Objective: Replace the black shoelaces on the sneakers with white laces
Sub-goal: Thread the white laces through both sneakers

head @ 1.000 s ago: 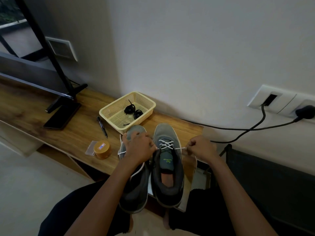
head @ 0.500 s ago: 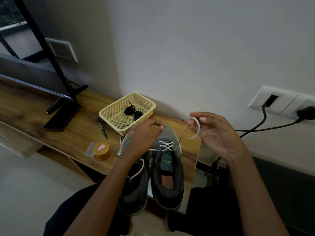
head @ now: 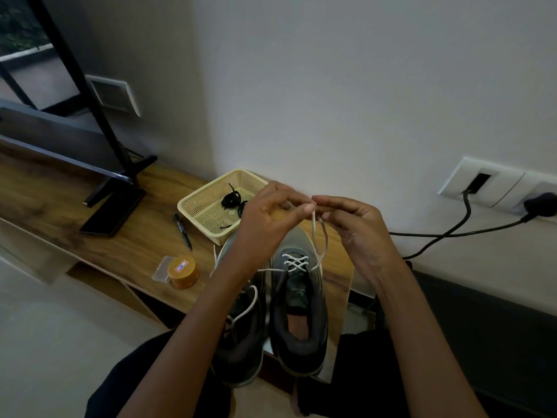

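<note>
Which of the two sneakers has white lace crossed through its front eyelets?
The right sneaker; crisscrossed white lace shows there. The left sneaker is mostly hidden by an arm.

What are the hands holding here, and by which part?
Both the left hand and right hand pinch the free ends of the white lace, raised above the right sneaker.

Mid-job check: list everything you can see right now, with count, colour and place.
sneakers: two, grey, side by side at the desk's near edge
white lace: crossed in the right sneaker's lower eyelets, ends raised to the fingers
black laces: coiled in the basket
basket: one, cream, behind the sneakers
marker: one, black, left of the basket
round container: one, orange, near desk edge
clear case: one, beside the container
desk: wooden
monitor stand: black, far left
cables: black, from wall sockets
left hand: pinching lace
right hand: pinching lace
</note>
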Demonstrator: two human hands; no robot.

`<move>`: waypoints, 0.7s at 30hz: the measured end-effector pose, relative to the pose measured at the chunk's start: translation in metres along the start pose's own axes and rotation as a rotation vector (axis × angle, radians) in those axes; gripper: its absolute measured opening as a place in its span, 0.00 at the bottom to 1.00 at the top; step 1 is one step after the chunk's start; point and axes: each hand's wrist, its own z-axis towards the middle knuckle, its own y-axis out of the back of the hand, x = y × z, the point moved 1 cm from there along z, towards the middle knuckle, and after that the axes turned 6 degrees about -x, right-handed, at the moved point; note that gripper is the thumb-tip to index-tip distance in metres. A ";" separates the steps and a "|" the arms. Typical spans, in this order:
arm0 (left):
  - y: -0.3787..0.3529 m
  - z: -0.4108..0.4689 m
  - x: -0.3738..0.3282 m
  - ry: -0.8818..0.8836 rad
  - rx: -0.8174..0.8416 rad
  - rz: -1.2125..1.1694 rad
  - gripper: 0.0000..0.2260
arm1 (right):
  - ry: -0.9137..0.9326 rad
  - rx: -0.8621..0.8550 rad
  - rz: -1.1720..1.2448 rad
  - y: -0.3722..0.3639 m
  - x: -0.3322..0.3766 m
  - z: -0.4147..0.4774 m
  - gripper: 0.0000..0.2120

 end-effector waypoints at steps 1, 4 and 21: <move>0.000 -0.001 0.001 0.030 0.004 0.001 0.02 | -0.008 -0.001 0.001 -0.001 0.000 0.000 0.15; 0.000 -0.004 0.011 0.131 0.006 0.091 0.08 | -0.013 -0.005 -0.006 -0.003 -0.002 0.001 0.15; -0.005 -0.013 0.029 0.316 -0.118 0.051 0.07 | 0.095 -0.191 -0.357 -0.012 -0.020 0.007 0.10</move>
